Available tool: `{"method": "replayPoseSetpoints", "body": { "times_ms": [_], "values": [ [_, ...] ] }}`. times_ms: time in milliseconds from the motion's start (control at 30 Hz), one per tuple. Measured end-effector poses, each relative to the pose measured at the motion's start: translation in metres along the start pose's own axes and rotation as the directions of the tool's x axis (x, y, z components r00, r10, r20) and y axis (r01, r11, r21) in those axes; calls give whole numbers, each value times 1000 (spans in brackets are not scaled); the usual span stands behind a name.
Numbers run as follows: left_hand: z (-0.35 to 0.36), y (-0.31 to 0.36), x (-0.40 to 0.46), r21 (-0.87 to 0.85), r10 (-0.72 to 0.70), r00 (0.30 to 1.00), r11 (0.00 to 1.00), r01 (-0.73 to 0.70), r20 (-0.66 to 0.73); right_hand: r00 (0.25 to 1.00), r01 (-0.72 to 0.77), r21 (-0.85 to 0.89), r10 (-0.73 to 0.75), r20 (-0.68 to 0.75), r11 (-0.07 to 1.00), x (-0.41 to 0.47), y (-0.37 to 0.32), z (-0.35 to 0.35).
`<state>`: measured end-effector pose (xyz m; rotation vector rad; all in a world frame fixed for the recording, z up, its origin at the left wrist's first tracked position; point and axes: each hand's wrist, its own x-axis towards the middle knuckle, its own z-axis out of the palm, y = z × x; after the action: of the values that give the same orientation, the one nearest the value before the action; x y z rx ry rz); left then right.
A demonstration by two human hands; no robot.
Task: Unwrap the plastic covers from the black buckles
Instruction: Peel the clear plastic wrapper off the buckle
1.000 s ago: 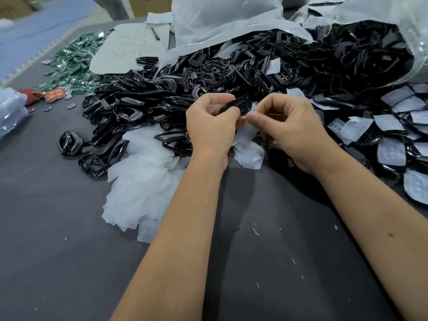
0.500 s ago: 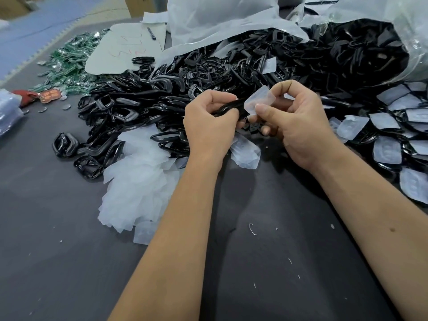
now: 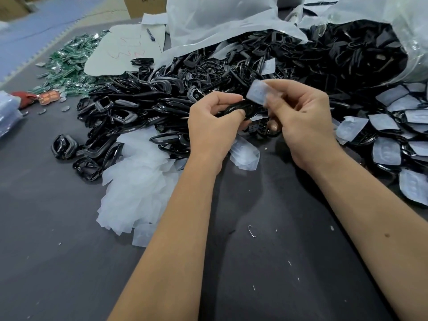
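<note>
My left hand [image 3: 214, 126] grips a black buckle [image 3: 238, 108] between thumb and fingers above the table. Just to its right, my right hand [image 3: 305, 121] pinches a clear plastic cover [image 3: 260, 92] that stands lifted off the buckle's right end. A large heap of bare black buckles [image 3: 162, 98] spreads behind and left of my hands. Still-covered buckles [image 3: 393, 135] lie in rows at the right. A pile of peeled plastic covers [image 3: 136, 186] lies on the table left of my left forearm.
A torn white plastic bag [image 3: 220, 22] spills buckles at the back, and a second bag [image 3: 407, 42] does so at the right. Green packets [image 3: 67, 63], a pale sheet with a pen [image 3: 120, 49] and a red item [image 3: 23, 98] sit far left. The dark table [image 3: 58, 251] shows scattered staples.
My right hand has peeled the plastic cover up and away from the buckle; a second ago both hands were closed together on the wrapped buckle.
</note>
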<state>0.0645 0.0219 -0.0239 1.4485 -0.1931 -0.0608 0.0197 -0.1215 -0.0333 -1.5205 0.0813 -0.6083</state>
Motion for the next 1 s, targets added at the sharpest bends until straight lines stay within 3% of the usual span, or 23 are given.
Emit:
{"method": "replayPoseSetpoints", "body": {
  "times_ms": [133, 333, 733, 1000],
  "values": [
    [0, -1, 0, -32, 5, 998, 999, -3, 65, 999, 28, -108, -26, 23, 994, -2, 1, 1],
    [0, 1, 1, 21, -44, 998, 999, 43, 49, 997, 69, -266, -61, 35, 962, -2, 2, 2],
    [5, 2, 0, -167, -65, 992, 983, 83, 112, 983, 48, -361, -107, -146, 931, -1, 2, 2],
    [6, -5, 2, -119, -31, 992, 992, 46, 126, 974, 91, -431, -171, -150, 898, -2, 1, 4]
  ]
}}
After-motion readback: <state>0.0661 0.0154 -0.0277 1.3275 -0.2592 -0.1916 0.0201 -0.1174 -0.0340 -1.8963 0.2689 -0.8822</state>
